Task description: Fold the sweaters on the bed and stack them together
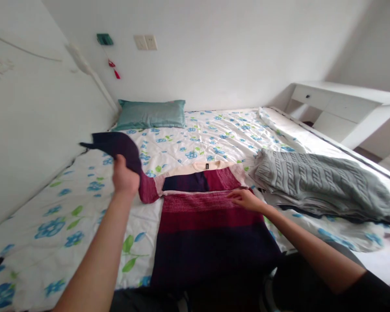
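A knitted sweater (208, 225) in bands of cream, maroon and dark navy lies flat on the flowered bedsheet (52, 216) in front of me. My left hand (125, 175) is closed around its left sleeve (123, 147), lifting the dark cuff end above the bed. My right hand (245, 199) rests flat with fingers stretched out on the maroon chest part near the right shoulder, pressing it down.
A folded grey cable-knit garment (318, 182) lies on the bed to the right. A teal pillow (151, 113) sits by the far wall. A white headboard (35, 108) runs along the left; a white desk (347, 108) stands at the right.
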Demonstrator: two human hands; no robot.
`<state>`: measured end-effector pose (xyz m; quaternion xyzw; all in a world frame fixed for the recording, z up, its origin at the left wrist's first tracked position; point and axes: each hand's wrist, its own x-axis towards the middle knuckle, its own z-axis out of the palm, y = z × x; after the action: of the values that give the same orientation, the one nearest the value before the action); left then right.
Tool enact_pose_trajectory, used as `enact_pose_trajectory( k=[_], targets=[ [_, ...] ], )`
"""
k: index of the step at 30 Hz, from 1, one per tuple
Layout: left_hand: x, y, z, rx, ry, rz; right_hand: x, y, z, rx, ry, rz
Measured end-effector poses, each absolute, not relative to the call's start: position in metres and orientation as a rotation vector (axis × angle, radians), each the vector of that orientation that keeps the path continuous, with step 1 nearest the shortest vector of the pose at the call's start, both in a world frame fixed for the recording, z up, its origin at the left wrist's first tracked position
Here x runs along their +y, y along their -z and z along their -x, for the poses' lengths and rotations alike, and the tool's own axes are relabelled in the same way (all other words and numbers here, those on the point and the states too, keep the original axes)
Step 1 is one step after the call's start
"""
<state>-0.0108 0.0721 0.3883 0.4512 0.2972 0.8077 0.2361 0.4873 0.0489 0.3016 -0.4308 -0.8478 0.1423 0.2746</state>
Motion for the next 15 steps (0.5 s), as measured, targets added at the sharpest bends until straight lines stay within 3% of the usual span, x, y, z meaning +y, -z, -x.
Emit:
enact_pose_trajectory(
  k=[4, 7, 12, 15],
  targets=[
    [0.071, -0.351, -0.103, 0.887, -1.617, -1.771, 0.055, -0.318, -0.522, -2.261, -0.402, 1.389],
    [0.072, -0.310, -0.128, 0.912, -1.248, -1.997, 0.062, -0.330, -0.545, -2.177, -0.250, 1.608],
    [0.082, -0.273, -0.063, 1.353, -1.526, -1.738, 0.076, -0.336, -0.560, -2.117, -0.067, 1.762],
    [0.092, -0.255, -0.015, 1.931, -1.288, -1.882, 0.082, -0.328, -0.551, -2.088, 0.212, 1.791]
  ],
)
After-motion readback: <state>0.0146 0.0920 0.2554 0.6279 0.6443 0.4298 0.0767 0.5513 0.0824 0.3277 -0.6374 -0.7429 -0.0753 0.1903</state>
